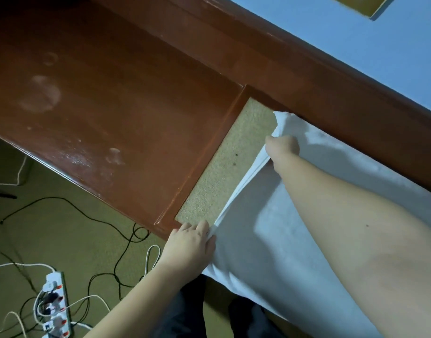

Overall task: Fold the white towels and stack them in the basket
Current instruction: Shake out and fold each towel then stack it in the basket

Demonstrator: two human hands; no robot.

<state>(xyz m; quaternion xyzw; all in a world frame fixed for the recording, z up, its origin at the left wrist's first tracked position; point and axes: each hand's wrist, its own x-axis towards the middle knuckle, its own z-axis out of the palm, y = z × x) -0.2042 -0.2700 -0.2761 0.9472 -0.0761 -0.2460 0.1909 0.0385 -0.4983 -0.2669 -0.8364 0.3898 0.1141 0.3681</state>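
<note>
Brown bench (112, 113) carrying white towel (270, 240); left grip (192, 240) pinching near corner, right grip (282, 147) pinching far corner, edge stretching lengthwise between.

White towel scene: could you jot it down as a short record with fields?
towel: white towel, spread over a tan pad, edge layers doubled
left hand: left hand pinches the near corner
right hand: right hand grips the far corner
surface: reddish wooden desk
floor: power strip and cables
basket: not in view
</note>
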